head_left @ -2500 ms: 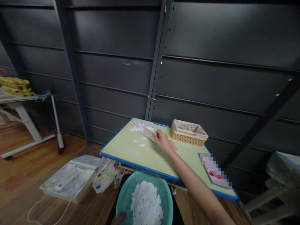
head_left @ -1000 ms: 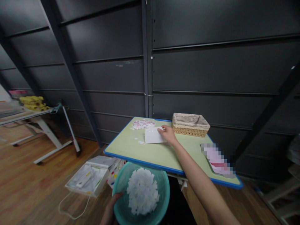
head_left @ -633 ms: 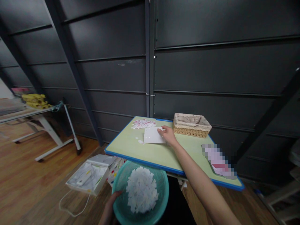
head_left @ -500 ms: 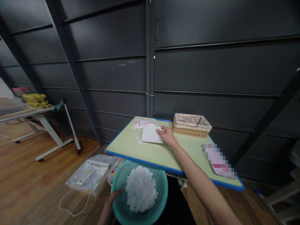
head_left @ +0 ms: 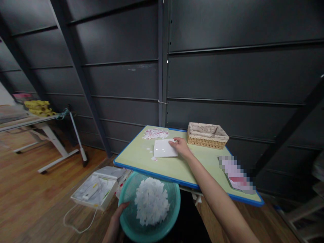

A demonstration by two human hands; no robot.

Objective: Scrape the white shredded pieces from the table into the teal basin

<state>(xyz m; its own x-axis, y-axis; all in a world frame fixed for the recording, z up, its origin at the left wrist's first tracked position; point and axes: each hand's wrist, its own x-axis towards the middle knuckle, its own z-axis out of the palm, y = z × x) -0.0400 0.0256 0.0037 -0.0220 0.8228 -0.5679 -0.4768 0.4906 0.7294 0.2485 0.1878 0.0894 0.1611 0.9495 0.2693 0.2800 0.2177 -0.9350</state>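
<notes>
A white card [head_left: 163, 149] lies low over the green table [head_left: 134, 152], and my right hand [head_left: 181, 146] pinches its right edge. Small white pieces [head_left: 154, 158] rest on the tabletop by the card's lower left edge. Behind the card is a pile of white and pinkish pieces [head_left: 155, 133]. Below the table's front edge, my left hand [head_left: 118, 214] grips the left rim of a teal basket [head_left: 174, 209], thumb over the rim. White paper-like pieces [head_left: 152, 202] are heaped inside it.
A lined wicker basket [head_left: 207, 136] stands at the table's back right. A blurred-out pink item [head_left: 238, 175] lies at the right. An open white box [head_left: 95, 190] with a cord sits lower left. Another table [head_left: 48, 135] stands far left, before a dark panelled wall [head_left: 126, 81].
The white card has shifted slightly toward me and lies flatter, with my right hand still on it. My left hand and the teal basket have moved slightly left and up.
</notes>
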